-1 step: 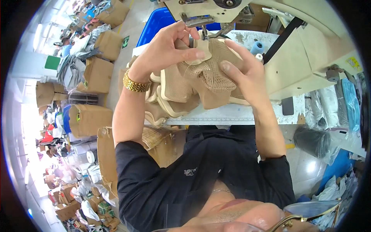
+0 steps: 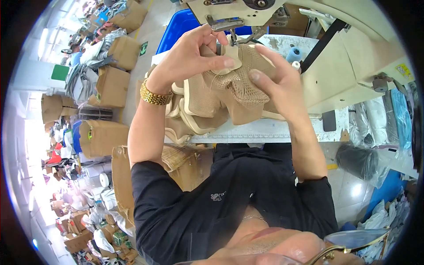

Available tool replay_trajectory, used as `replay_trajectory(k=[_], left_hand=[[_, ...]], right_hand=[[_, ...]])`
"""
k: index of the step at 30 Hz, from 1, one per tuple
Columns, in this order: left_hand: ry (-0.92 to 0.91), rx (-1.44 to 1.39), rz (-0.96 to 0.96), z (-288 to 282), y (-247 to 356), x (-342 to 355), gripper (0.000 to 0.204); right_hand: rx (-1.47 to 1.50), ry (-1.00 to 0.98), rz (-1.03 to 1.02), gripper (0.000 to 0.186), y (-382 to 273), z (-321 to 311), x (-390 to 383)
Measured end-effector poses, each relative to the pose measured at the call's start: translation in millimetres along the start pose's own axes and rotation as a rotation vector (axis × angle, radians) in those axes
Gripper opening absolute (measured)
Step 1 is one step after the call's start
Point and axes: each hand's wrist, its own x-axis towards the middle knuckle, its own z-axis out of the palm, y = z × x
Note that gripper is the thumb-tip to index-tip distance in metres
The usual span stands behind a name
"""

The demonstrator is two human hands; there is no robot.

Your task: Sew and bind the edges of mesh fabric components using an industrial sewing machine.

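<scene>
A tan mesh shoe upper [image 2: 249,86] with a cream-coloured piece [image 2: 233,57] on it lies under the sewing machine's needle area [image 2: 233,37]. My left hand [image 2: 194,53] grips its left side, thumb pressed flat on the cream piece and the other fingers curled behind, partly hidden. On the right side, my right hand [image 2: 282,81] holds the mesh between thumb and fingers. Loose thread ends hang off the mesh near my left thumb. More tan uppers with cream edging [image 2: 198,106] lie piled beneath and to the left of my hands.
The sewing machine's arm [image 2: 353,79] fills the upper right. Blue and white thread spools [image 2: 293,54] stand on the white worktable [image 2: 265,131], and a dark flat object [image 2: 329,121] lies at its right. A blue bin [image 2: 180,26] stands behind; cardboard boxes [image 2: 106,137] line the left.
My right thumb and forefinger have shifted very slightly left on the mesh. My left hand and the shoe upper look the same.
</scene>
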Motion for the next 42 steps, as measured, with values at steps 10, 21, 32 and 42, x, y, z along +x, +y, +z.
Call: replay_trajectory(k=[10,21,32,42], left_hand=[[-0.113,0.241,0.047,-14.4,1.4,16.1,0.049],[-0.221,0.259,0.134,-26.4,3.9,29.7,0.043],[-0.198,0.097,0.084,-24.1,2.1,30.6,0.049],[-0.124,0.091,0.151,-22.6,-10.6,30.4,0.044]], right_hand=[[0.284,0.191,-0.001,0.051,8.7,29.0,-3.2],[0.161,0.223,-0.055,0.05,13.3,37.0,3.7],[0.014,0.213,-0.076,0.048,16.2,28.3,14.6],[-0.01,0.224,0.039,0.044,10.7,22.0,21.2]])
